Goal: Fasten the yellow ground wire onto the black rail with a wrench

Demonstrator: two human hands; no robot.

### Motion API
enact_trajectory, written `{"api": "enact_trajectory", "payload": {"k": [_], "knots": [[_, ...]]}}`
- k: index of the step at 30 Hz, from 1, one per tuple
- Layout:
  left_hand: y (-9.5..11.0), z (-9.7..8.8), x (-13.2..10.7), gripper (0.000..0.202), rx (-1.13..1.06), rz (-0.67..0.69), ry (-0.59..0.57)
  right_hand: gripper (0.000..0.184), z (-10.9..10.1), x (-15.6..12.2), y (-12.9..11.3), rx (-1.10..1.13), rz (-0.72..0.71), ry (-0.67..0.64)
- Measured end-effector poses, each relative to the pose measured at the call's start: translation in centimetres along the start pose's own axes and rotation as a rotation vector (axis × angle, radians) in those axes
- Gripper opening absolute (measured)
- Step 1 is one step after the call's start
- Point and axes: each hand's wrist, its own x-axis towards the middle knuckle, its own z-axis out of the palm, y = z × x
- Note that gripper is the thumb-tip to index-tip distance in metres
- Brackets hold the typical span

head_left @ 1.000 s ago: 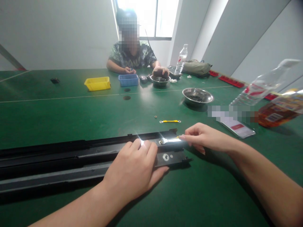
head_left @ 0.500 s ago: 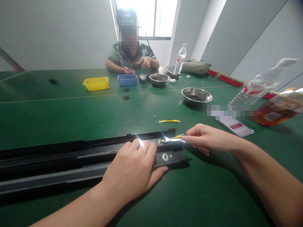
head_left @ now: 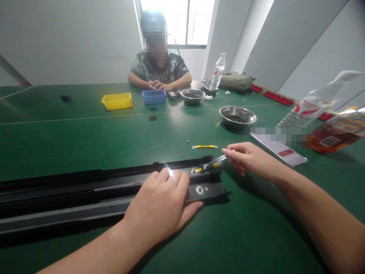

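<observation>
My left hand (head_left: 162,201) is closed over the long black metal rails (head_left: 114,185), with its thumb along the near side and its fingertips hidden. In the fingers of my right hand (head_left: 246,156) is a shiny wrench (head_left: 216,162), tilted up toward the hand. The wrench's head is close to a nut (head_left: 194,171) on the far rail; I cannot tell whether they touch. A yellow wire lead (head_left: 217,165) runs from that nut, partly behind the wrench. On the near rail is a bare round patch (head_left: 199,190) with a small hole beside it.
Beyond the rails lie another yellow lead (head_left: 204,146) and a small nut (head_left: 187,141). Metal bowls (head_left: 238,116), a yellow bin (head_left: 117,101) and a blue bin (head_left: 154,97) stand farther back. A phone (head_left: 282,150) and bottles (head_left: 313,101) are at right. A person (head_left: 159,70) sits opposite.
My right hand has moved slightly up and right, and the wrench now slants more steeply. My left hand stays on the rails. The person opposite has lowered a raised hand to the table.
</observation>
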Motion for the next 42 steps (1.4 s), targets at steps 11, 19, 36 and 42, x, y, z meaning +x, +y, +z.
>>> {"api": "enact_trajectory", "payload": {"k": [11, 19, 36, 42], "knots": [[0.0, 0.0, 0.1, 0.041, 0.000, 0.005, 0.017, 0.047, 1.8, 0.4, 0.7, 0.092, -0.198, 0.012], [-0.1, 0.1, 0.1, 0.042, 0.000, 0.009, 0.020, 0.047, 1.9, 0.9, 1.2, 0.053, -0.185, -0.007], [0.1, 0.0, 0.0, 0.044, 0.003, 0.004, 0.009, 0.047, 1.9, 1.2, 1.9, 0.036, -0.171, 0.022], [0.0, -0.1, 0.1, 0.045, 0.004, 0.004, 0.008, 0.048, 2.0, 1.3, 2.0, 0.038, -0.178, 0.019]]}}
